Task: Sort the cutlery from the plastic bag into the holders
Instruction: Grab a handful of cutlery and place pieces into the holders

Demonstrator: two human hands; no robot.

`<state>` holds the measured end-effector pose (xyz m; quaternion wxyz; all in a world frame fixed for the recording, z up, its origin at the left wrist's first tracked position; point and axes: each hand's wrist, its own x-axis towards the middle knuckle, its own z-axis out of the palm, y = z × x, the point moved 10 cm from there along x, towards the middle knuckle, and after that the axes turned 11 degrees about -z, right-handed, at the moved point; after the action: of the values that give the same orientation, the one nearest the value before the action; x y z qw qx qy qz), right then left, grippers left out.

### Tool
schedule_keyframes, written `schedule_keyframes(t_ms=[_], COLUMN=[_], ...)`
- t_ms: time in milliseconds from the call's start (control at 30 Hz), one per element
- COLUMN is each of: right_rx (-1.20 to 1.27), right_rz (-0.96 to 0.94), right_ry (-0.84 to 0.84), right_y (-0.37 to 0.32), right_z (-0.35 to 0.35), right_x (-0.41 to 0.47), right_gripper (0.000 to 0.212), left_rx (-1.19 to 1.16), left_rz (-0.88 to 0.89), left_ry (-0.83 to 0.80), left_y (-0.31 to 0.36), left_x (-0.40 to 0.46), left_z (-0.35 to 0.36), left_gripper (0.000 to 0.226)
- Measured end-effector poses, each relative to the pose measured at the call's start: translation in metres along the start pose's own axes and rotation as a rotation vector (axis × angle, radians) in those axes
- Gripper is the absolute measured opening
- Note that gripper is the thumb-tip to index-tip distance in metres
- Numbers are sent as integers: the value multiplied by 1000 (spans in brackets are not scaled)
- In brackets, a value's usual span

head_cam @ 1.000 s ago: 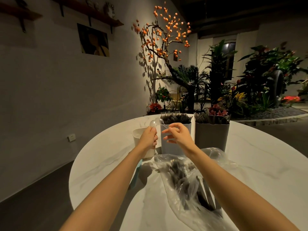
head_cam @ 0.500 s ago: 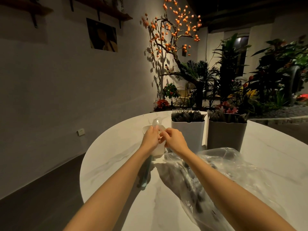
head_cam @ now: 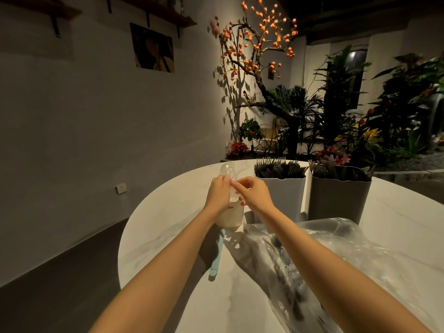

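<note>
My left hand point(head_cam: 219, 192) grips a clear plastic spoon point(head_cam: 227, 169), bowl up, above a small white cup holder point(head_cam: 231, 215). My right hand point(head_cam: 254, 193) pinches the spoon's handle just to the right of it. A white holder point(head_cam: 284, 195) full of dark forks stands behind my right hand. A grey holder point(head_cam: 338, 200) with more dark cutlery stands to its right. The clear plastic bag point(head_cam: 336, 255) with dark cutlery inside lies on the table under my right forearm.
A light blue utensil point(head_cam: 216, 260) lies on the round white marble table point(head_cam: 168, 212) below the cup. The table's left edge curves close to my left arm. Plants and an orange-fruited tree point(head_cam: 254, 44) stand behind the table.
Both hands have come together over the white cup, and the clear spoon sits lower, just above it. The view has shifted left and closer.
</note>
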<state>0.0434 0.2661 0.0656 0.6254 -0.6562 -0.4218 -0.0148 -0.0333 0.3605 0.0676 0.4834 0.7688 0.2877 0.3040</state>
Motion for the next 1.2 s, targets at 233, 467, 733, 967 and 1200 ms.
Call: schedule_keyframes(t_ms=[233, 467, 733, 967, 1200], right_rx=[12, 25, -110, -309, -513], right_rz=[-42, -68, -124, -93, -40], right_ry=[-24, -100, 15, -47, -355], right_y=[-11, -23, -26, -21, -5], right_z=[6, 18, 10, 19, 50], right_x=[24, 43, 53, 57, 47], right_gripper=[39, 20, 16, 21, 28], left_rx=[290, 439, 377, 238, 249], left_rz=[65, 113, 79, 19, -52], left_ry=[-29, -124, -172, 11, -82], left_y=[1, 4, -2, -27, -42], left_x=[10, 16, 31, 45, 46], left_z=[1, 9, 1, -24, -17], left_gripper=[29, 30, 34, 28, 33])
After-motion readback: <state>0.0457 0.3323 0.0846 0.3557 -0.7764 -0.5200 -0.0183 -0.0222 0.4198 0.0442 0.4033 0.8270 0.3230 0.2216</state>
